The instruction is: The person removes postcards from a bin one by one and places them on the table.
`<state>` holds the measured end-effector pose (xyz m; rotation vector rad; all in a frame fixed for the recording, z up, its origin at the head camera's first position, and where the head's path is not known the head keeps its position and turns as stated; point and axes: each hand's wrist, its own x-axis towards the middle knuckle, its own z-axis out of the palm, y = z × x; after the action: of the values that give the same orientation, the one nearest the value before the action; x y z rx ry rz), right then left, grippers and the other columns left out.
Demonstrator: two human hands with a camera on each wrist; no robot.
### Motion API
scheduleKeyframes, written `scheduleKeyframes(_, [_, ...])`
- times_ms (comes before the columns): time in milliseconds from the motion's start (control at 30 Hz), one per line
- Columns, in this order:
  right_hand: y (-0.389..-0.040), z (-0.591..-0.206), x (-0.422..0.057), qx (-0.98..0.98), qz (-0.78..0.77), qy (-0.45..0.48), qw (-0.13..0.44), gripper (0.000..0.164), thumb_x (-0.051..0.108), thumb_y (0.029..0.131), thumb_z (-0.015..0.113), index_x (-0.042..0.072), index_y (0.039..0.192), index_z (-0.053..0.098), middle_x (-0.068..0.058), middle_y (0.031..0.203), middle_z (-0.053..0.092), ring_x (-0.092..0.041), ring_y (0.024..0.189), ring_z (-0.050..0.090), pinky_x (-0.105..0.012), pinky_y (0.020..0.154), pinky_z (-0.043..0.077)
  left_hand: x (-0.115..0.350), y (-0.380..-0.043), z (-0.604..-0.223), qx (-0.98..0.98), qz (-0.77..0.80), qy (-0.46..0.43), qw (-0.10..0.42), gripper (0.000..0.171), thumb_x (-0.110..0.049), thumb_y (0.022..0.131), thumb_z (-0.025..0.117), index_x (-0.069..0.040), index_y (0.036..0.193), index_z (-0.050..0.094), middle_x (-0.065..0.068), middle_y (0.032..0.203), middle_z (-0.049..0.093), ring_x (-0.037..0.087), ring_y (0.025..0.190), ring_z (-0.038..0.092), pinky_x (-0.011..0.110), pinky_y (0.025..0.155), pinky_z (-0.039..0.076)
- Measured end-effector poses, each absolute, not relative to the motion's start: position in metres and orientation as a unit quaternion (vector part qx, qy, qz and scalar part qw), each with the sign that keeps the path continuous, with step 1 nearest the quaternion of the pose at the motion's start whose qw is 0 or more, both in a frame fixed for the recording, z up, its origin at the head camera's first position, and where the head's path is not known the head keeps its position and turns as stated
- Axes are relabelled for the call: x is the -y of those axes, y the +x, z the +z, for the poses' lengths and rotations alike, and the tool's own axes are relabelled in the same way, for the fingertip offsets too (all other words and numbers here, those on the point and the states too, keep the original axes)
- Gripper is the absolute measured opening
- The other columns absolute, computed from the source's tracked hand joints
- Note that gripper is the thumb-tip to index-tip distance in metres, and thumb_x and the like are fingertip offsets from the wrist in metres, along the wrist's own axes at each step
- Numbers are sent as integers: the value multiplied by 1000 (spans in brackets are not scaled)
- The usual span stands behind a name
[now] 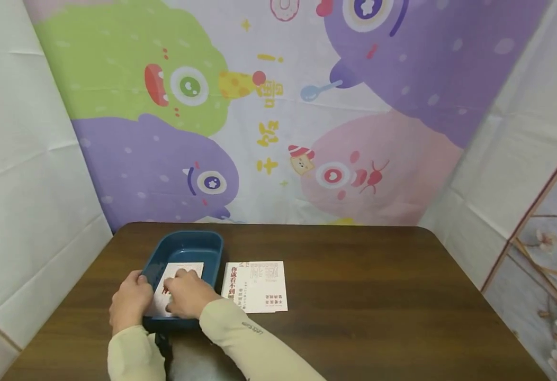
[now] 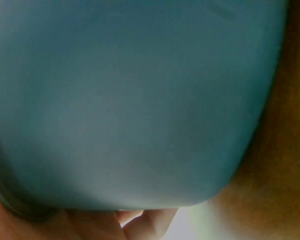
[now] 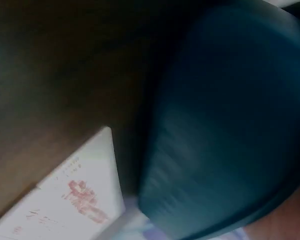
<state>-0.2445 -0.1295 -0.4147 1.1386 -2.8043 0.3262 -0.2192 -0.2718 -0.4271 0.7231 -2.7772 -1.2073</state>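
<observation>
A blue rectangular tray (image 1: 197,241) stands on the left side of the table. In the head view my left hand (image 1: 131,300) grips its left rim. The left wrist view shows the tray's outer wall (image 2: 135,105) close up, with fingers (image 2: 145,225) at its edge. My right hand (image 1: 190,293) reaches into the tray, its bent fingers over a white printed card (image 1: 186,266). I cannot tell whether they pinch the card, as the hand hides much of it. The right wrist view is dim and blurred, and mainly shows the tray's side (image 3: 215,125).
Just right of the tray lie white cards (image 1: 259,286) with red and grey print, slightly offset over each other. Brown wooden table (image 1: 378,291) extends to the right. A cartoon-printed cloth (image 1: 278,185) hangs behind it, with white cloth (image 1: 30,148) at the left.
</observation>
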Motion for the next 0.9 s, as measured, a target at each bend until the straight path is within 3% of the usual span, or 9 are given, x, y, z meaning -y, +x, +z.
scheduleKeyframes(167, [-243,-427,133,942,81,325,17,39,45,79,76,27,113,71,3,108,65,-15,96,55,-34,76,57,267,-220,-427,892,-389,231,8,53,-33,105,19,-5,148,29,38,148,32,65,123,32,77,94,33])
scheduleKeyframes(433, [-238,-423,143,961,68,265,-39,32,32,82,73,34,114,70,2,112,62,-19,100,53,-41,81,52,272,-220,-428,895,-385,227,9,53,-33,105,18,-5,148,30,39,148,32,65,124,33,77,92,34])
scheduleKeyframes(700, [-241,-432,142,954,65,292,13,24,41,80,76,30,102,74,4,95,65,-16,82,53,-36,64,54,271,-219,-427,892,-387,231,19,51,-32,104,19,-7,146,35,38,145,37,63,121,38,75,89,37])
scheduleKeyframes(900, [-241,-436,140,947,56,309,76,25,49,91,61,35,106,74,8,101,69,-17,87,52,-32,58,50,270,-218,-425,893,-385,232,24,51,-31,104,20,-6,145,36,37,144,38,62,120,39,75,89,37])
